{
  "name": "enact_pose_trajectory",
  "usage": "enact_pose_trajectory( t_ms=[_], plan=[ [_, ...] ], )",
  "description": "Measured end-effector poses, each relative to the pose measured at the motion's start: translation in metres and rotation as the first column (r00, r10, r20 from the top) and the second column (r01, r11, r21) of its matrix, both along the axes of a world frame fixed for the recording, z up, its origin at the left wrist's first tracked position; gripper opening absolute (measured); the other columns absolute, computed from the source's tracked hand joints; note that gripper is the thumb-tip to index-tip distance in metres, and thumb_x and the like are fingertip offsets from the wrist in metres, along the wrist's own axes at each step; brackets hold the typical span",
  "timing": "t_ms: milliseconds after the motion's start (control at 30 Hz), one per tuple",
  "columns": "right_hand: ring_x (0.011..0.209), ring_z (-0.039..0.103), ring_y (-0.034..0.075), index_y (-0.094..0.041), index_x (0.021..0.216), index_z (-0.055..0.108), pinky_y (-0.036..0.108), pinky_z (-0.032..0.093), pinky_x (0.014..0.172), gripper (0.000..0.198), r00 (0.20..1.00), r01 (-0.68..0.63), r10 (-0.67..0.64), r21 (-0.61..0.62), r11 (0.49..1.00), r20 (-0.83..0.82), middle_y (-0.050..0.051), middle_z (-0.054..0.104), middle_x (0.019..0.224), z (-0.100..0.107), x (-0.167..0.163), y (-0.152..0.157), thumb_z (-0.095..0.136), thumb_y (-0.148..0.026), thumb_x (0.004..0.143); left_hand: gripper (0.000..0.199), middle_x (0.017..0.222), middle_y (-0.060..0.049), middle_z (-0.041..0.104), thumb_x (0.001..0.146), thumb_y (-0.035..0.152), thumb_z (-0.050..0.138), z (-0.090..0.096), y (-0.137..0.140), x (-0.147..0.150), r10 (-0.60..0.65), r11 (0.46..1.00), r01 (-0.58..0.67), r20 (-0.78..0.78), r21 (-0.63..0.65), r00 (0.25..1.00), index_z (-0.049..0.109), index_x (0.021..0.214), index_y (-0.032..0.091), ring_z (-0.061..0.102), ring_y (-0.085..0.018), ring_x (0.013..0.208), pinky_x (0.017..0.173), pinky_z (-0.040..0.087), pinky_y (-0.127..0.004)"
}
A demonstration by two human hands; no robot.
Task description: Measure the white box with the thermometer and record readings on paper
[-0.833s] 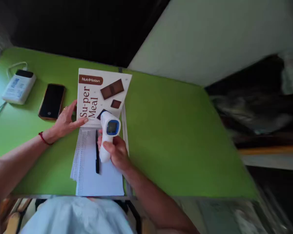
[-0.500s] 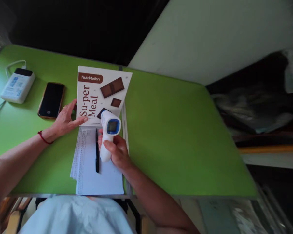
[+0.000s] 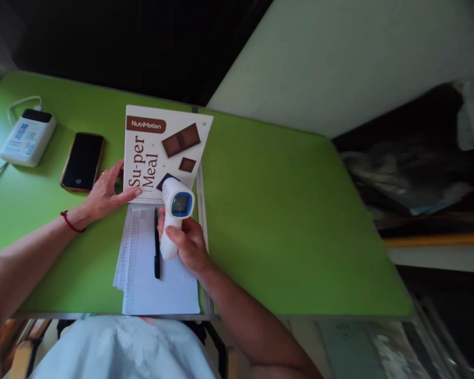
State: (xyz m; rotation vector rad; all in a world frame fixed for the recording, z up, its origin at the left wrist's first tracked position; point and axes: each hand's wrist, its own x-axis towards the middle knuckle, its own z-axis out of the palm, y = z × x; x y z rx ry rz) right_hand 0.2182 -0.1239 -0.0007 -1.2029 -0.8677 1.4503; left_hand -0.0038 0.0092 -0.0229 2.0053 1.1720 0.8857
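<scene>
My right hand is wrapped round the handle of a white infrared thermometer with a blue-framed screen facing me. Its head is held close in front of a white box printed "NutriMotion Su-per Meal" with pictures of brown bars. The box stands tilted at the top of the paper sheets. My left hand grips its lower left corner, thumb on the front and fingers at the side, partly hidden. Below lie the paper sheets, with writing along the left, and a black pen on top.
A smartphone in a brown case lies left of the box. Farther left is a white power bank with cables. All rest on a green table. A pale wall rises behind, and a cluttered shelf stands at the right.
Almost nothing differs. The thermometer and right hand sit very slightly higher and to the left, along with a small shift of the whole view. The thermometer's screen looks slightly changed.
</scene>
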Motion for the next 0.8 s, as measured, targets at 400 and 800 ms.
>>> enact_pose_trajectory(
  t_ms=[400, 800],
  plan=[
    [0.065, 0.055, 0.016, -0.024, 0.08, 0.073, 0.03, 0.045, 0.057, 0.035, 1.0, 0.007, -0.007, 0.015, 1.0, 0.01, 0.0, 0.066, 0.072, -0.003, -0.0002, -0.0002, 0.086, -0.054, 0.07, 0.079, 0.132, -0.016, 0.076, 0.084, 0.071, 0.082, -0.0015, 0.0009, -0.0006, -0.003, 1.0, 0.003, 0.029, -0.009, 1.0, 0.063, 0.142, 0.02, 0.067, -0.041, 0.133, 0.11, 0.059, -0.057],
    [0.068, 0.056, 0.016, -0.024, 0.082, 0.072, 0.031, 0.047, 0.06, 0.036, 0.999, -0.025, 0.024, 0.025, 0.999, 0.046, 0.001, 0.065, 0.075, -0.0059, 0.0003, -0.0006, 0.083, -0.057, 0.075, 0.074, 0.126, -0.014, 0.077, 0.086, 0.07, 0.08, 0.0027, -0.0009, -0.0005, -0.01, 1.0, 0.01, 0.014, -0.007, 1.0, 0.064, 0.141, 0.023, 0.07, -0.038, 0.127, 0.103, 0.062, -0.052]
  ],
)
